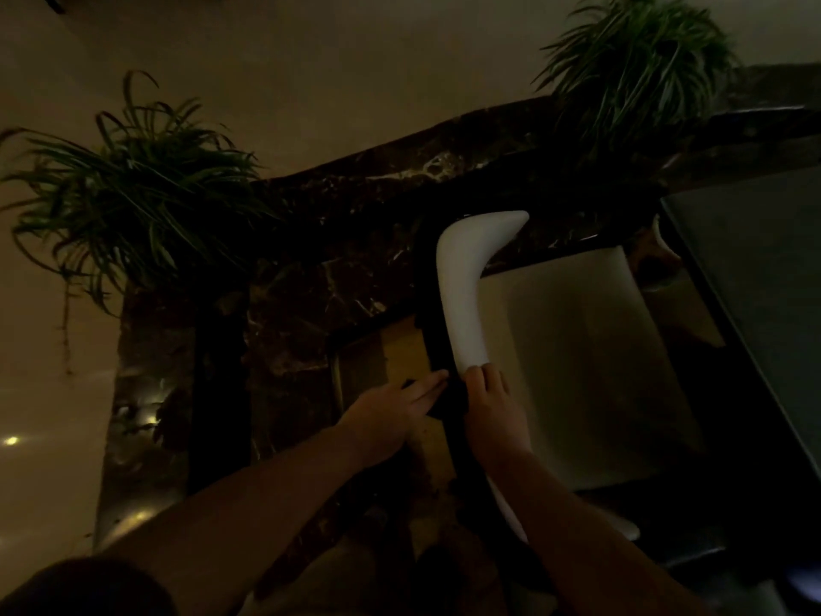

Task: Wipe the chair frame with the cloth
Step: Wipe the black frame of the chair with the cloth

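both hands pinch a soft dark cloth [448, 400] around the stiff black chair frame [428, 313]: left hand [395, 409] flat-fingered, right hand [491, 409] curled closed over it; limp fabric wants bunching.

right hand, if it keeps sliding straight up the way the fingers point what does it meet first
Most likely the white armrest pad: the right hand grips the dark frame just below the pad's lower end, fingers aimed up along it. The dim light makes the exact gap hard to judge.

Dark marble ledge [355, 242] crowds the chair frame [466, 295]; seat side lies open.
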`<state>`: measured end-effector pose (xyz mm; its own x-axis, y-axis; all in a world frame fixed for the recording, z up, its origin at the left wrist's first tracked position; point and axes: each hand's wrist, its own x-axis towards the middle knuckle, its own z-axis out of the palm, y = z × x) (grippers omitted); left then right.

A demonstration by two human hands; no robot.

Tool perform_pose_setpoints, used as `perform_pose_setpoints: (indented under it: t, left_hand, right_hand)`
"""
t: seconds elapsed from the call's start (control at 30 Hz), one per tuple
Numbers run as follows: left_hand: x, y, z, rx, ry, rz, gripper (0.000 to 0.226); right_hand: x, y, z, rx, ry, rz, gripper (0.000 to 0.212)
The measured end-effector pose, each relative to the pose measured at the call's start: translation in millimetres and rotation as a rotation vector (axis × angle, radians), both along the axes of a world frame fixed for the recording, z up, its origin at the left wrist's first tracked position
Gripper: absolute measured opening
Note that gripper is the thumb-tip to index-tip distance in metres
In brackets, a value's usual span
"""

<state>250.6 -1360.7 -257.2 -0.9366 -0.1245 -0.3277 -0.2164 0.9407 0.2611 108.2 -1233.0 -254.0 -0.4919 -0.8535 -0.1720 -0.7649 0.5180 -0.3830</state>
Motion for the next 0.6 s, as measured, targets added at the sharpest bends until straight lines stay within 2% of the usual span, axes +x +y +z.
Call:
perform_pose_setpoints:
  t: [0.13,0.4,0.6]
  left_hand:
    - [-31.1,-54.8,3.1,-0.065,0.015,0.017,0.078]
    - [-87.4,-146.2,1.2,-0.121,0.083,0.125,0.067]
    - [-129.2,-197.8,-3.1,-0.071,0.200,0.232,0.064]
  right_hand:
    - [-25.9,-58.3,-5.8,-0.043,0.031,-0.012,0.020]
    - [-81.3,-162.0,-21.4,-0.107,0.090,0.020,0.033]
    - [-121.3,-225.6,-33.5,-0.198,0.122,-0.060,0.032]
